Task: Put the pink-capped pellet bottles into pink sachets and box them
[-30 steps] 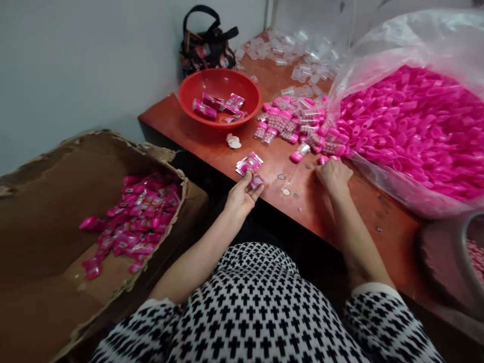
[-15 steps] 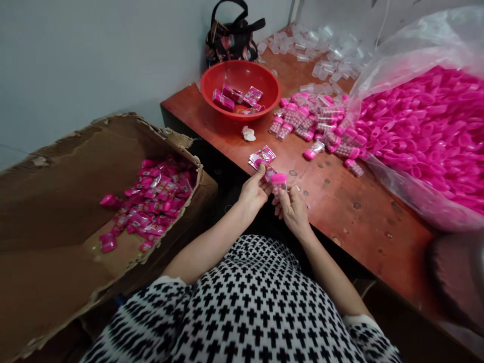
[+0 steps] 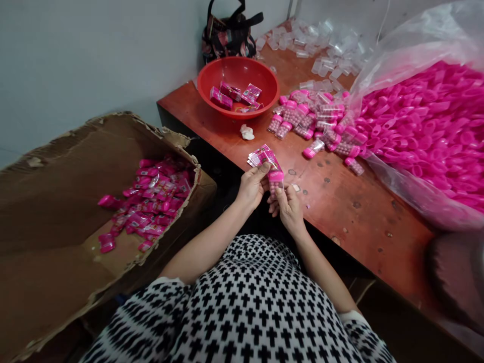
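My left hand [image 3: 252,187] and my right hand [image 3: 288,208] meet at the table's front edge. Between them stands a small clear vial with a pink cap [image 3: 276,181], filled with pink beads. My right hand pinches the vial from below. My left hand's fingers are closed on a pink printed wrapper [image 3: 270,162] against the vial's top. A small stack of the same wrappers [image 3: 257,156] lies on the table just behind my hands.
A red bowl [image 3: 239,71] holds wrapped pieces. Filled pink-capped vials [image 3: 310,121] lie in a heap, empty clear vials [image 3: 321,48] behind them. A plastic bag of pink caps [image 3: 427,121] fills the right. A cardboard box [image 3: 68,166] of wrapped vials stands at my left. A handbag [image 3: 229,35] sits at the wall.
My right hand left the heap with a pink-capped vial and came to my left hand. The wrapper now rests against the vial.
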The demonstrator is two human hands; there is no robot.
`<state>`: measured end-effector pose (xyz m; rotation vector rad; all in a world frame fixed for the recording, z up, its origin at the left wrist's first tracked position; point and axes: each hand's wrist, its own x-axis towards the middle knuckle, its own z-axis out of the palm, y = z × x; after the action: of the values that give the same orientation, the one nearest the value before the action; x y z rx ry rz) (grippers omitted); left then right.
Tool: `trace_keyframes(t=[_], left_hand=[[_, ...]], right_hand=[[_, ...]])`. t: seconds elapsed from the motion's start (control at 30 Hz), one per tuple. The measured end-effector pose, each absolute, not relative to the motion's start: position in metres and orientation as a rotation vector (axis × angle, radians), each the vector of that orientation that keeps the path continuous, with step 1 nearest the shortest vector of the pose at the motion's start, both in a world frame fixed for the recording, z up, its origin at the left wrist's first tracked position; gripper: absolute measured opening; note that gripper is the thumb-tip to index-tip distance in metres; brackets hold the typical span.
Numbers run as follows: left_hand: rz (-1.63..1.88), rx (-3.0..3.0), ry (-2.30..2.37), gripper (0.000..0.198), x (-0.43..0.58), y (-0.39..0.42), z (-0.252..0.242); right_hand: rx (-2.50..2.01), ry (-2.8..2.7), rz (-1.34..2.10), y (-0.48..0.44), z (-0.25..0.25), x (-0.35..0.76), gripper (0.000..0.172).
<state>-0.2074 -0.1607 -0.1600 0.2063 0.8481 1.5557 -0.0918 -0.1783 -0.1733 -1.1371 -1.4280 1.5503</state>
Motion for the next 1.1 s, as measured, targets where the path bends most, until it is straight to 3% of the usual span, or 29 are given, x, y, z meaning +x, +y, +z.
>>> trace_keyframes(t=[0.27,0.47,0.67,0.83,0.93,1.1], left_hand=[[1.437,0.379,0.872,0.031,-0.207,-0.164,-0.162],[1.362,0.400,0.934,0.028,-0.210,-0.167,-0.161],[1.420,0.363,0.988,0.031,-0.206,-0.169,-0.160],[1.348,0.392,0.959,0.034,-0.199,-0.174,-0.159],[1.324,0.410,0.964,0.035,-0.199,-0.177,-0.157],[1.441,0.327,0.977,0.033,-0.203,-0.178,-0.158]], right_hand=[[-1.202,-1.585,1.264,-0.172,-0.181,-0.087,0.033],[-1.017,-1.303,1.747,-0.167,-0.178,-0.086,0.031],[-1.141,-1.441,1.359,-0.170,-0.179,-0.088,0.028],[-0.981,-1.120,1.742,-0.170,-0.181,-0.093,0.028],[-0.973,-1.063,1.786,-0.171,-0.182,-0.094,0.029],[-1.118,-1.422,1.462,-0.174,-0.181,-0.088,0.025]])
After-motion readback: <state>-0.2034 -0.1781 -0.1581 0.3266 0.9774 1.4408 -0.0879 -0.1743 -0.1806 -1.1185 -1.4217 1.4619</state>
